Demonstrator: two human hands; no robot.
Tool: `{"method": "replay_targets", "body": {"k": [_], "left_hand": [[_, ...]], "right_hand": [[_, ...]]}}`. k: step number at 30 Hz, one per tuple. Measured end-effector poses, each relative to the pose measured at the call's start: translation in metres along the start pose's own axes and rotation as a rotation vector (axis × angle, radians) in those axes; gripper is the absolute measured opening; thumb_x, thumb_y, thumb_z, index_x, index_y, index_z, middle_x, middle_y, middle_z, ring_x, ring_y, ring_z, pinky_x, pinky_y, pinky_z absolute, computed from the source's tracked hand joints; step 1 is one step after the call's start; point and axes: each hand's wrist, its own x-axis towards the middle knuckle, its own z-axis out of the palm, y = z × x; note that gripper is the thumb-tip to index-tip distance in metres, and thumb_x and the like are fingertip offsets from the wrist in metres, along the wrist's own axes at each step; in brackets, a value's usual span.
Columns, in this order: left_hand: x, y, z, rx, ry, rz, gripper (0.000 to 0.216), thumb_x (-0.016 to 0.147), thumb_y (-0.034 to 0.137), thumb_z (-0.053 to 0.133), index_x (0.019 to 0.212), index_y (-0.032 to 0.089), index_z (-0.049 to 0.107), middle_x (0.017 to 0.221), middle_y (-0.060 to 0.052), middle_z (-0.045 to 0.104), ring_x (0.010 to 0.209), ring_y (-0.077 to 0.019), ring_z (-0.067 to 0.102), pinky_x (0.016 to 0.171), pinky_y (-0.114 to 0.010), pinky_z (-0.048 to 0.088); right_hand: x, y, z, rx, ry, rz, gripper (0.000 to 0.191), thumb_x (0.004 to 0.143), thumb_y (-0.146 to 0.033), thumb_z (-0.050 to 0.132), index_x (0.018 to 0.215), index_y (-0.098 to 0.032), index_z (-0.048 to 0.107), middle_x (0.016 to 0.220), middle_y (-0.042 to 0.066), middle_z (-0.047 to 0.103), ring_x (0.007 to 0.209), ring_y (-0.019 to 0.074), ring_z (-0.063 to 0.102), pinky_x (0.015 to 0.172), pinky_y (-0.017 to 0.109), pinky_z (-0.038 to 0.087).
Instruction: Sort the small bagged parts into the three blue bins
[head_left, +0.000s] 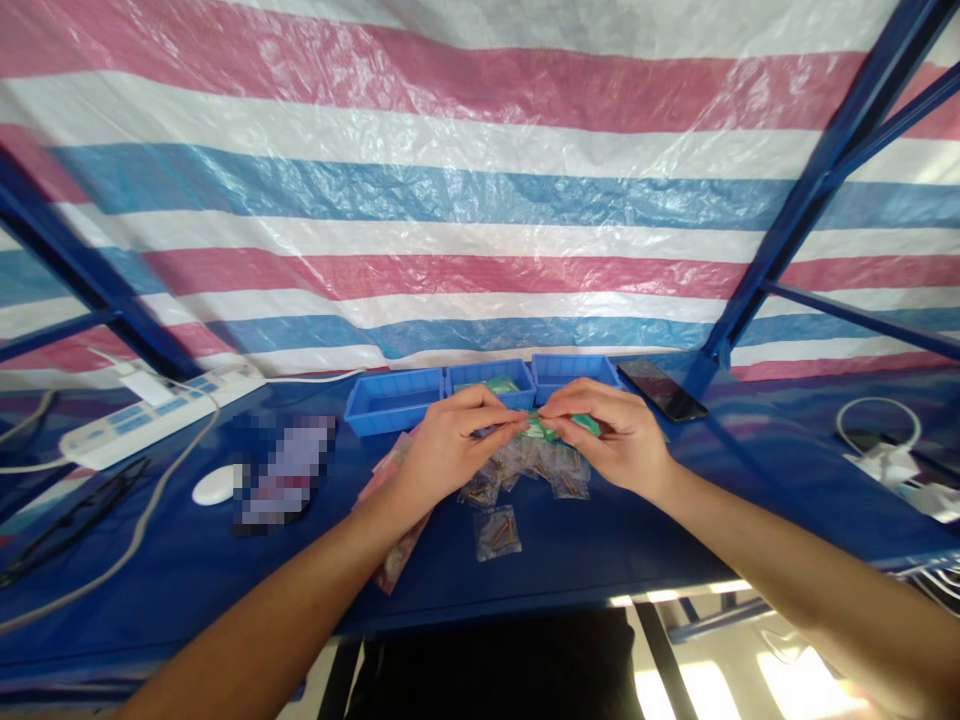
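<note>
My left hand (454, 445) and my right hand (619, 435) meet above the table, thumb and forefinger of each pinched together. Between the fingertips is a small green packet (535, 428), partly covered by the fingers; its exact kind is hard to make out. Just below lies a heap of small clear plastic bags (525, 462) holding thin brass-coloured pieces, perhaps screws. One such clear bag (498, 532) lies apart, nearer the table's front edge. Under my left wrist, a pinkish plastic bag (397, 560) is partly hidden by the forearm.
Behind the hands stand three blue bins: the left bin (394, 400), the middle bin (491, 380) with green packets, and the right bin (574, 372). A phone (664, 390) lies at right. A power strip (161, 412), white round object (217, 485) and cables occupy the left.
</note>
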Motion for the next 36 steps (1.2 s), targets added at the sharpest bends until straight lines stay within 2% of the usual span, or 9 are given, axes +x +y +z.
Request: {"method": "replay_targets", "body": {"k": [4, 11, 16, 20, 24, 27, 31, 36], "left_hand": [[-0.001, 0.001, 0.001, 0.043, -0.006, 0.011, 0.023, 0.104, 0.037, 0.068, 0.112, 0.025, 0.085, 0.093, -0.006, 0.074, 0.083, -0.0170, 0.070, 0.076, -0.028, 0.054], [-0.001, 0.001, 0.003, 0.064, 0.010, 0.009, 0.019, 0.102, 0.036, 0.071, 0.105, 0.024, 0.086, 0.088, -0.005, 0.074, 0.078, -0.0156, 0.069, 0.073, -0.027, 0.052], [-0.002, -0.001, 0.004, 0.072, 0.011, 0.000, 0.020, 0.101, 0.037, 0.071, 0.104, 0.024, 0.086, 0.089, -0.005, 0.074, 0.079, -0.0165, 0.070, 0.074, -0.028, 0.054], [-0.001, 0.001, 0.004, 0.036, -0.019, 0.028, 0.024, 0.105, 0.034, 0.065, 0.115, 0.025, 0.084, 0.101, -0.007, 0.075, 0.091, -0.0188, 0.072, 0.083, -0.030, 0.056], [0.001, 0.006, 0.001, -0.038, -0.107, 0.040, 0.033, 0.111, 0.028, 0.053, 0.133, 0.026, 0.077, 0.118, -0.008, 0.074, 0.109, -0.0211, 0.070, 0.099, -0.033, 0.055], [0.002, 0.008, 0.000, -0.122, -0.157, -0.011, 0.037, 0.112, 0.031, 0.050, 0.142, 0.027, 0.072, 0.126, -0.009, 0.072, 0.117, -0.0225, 0.068, 0.104, -0.035, 0.054], [0.001, 0.004, 0.003, -0.325, -0.200, -0.138, 0.044, 0.113, 0.039, 0.046, 0.152, 0.029, 0.063, 0.137, -0.010, 0.063, 0.106, -0.0197, 0.072, 0.098, -0.033, 0.060], [-0.001, -0.007, 0.008, -0.353, -0.100, -0.260, 0.046, 0.108, 0.045, 0.058, 0.149, 0.027, 0.065, 0.122, -0.009, 0.071, 0.087, -0.0184, 0.075, 0.088, -0.033, 0.062]], "right_hand": [[-0.001, 0.002, 0.000, -0.028, -0.046, -0.084, 0.020, 0.102, -0.024, 0.070, 0.118, -0.027, 0.081, 0.109, 0.010, 0.079, 0.097, 0.0229, 0.076, 0.084, 0.036, 0.063], [-0.001, 0.000, 0.002, -0.040, -0.004, -0.088, 0.020, 0.098, -0.022, 0.075, 0.117, -0.028, 0.079, 0.104, 0.009, 0.080, 0.093, 0.0234, 0.076, 0.082, 0.038, 0.063], [0.000, -0.003, 0.004, -0.018, -0.022, -0.071, 0.010, 0.099, -0.024, 0.073, 0.108, -0.027, 0.077, 0.102, 0.009, 0.080, 0.094, 0.0240, 0.077, 0.083, 0.039, 0.064], [-0.001, -0.003, 0.004, -0.010, -0.026, -0.068, 0.009, 0.099, -0.025, 0.074, 0.107, -0.027, 0.077, 0.104, 0.009, 0.080, 0.093, 0.0237, 0.077, 0.083, 0.039, 0.064], [0.000, -0.004, 0.004, -0.037, 0.060, -0.062, 0.008, 0.098, -0.024, 0.075, 0.105, -0.027, 0.078, 0.101, 0.009, 0.080, 0.093, 0.0246, 0.076, 0.084, 0.040, 0.063], [0.000, -0.005, 0.003, -0.062, 0.118, -0.031, 0.006, 0.097, -0.026, 0.076, 0.103, -0.027, 0.078, 0.101, 0.010, 0.079, 0.093, 0.0254, 0.076, 0.084, 0.042, 0.063], [0.000, -0.004, 0.002, -0.067, 0.130, -0.020, 0.005, 0.098, -0.027, 0.076, 0.102, -0.027, 0.077, 0.101, 0.010, 0.079, 0.094, 0.0253, 0.076, 0.085, 0.042, 0.063], [0.000, -0.004, 0.004, -0.063, 0.118, -0.014, 0.004, 0.098, -0.028, 0.075, 0.103, -0.027, 0.077, 0.101, 0.009, 0.079, 0.094, 0.0253, 0.075, 0.084, 0.042, 0.062]]}}
